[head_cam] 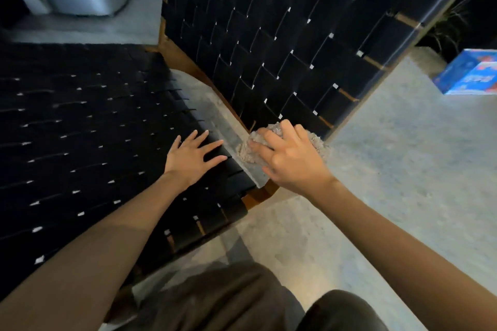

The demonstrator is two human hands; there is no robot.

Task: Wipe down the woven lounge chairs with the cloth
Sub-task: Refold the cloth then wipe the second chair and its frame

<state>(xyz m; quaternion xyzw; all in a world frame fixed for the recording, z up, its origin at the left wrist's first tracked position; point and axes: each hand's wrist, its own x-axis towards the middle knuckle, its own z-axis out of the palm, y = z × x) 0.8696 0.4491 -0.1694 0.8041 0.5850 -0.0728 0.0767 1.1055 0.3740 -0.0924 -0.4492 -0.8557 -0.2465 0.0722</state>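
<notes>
While the chair seat (pixel 94 129) is steadied, it seems, by the left hand (pixel 192 157) laid flat on it with fingers spread, the bunched cloth (pixel 250 153) is gripped by the curled right hand (pixel 291 161) and pressed to the foot of the backrest (pixel 269 48), just beside the seat's corner.

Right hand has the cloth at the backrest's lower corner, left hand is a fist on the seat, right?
Not a fist: the head view shows the left hand flat, fingers spread, on the seat. The right hand holds the cloth at the lower corner of the backrest.
</notes>
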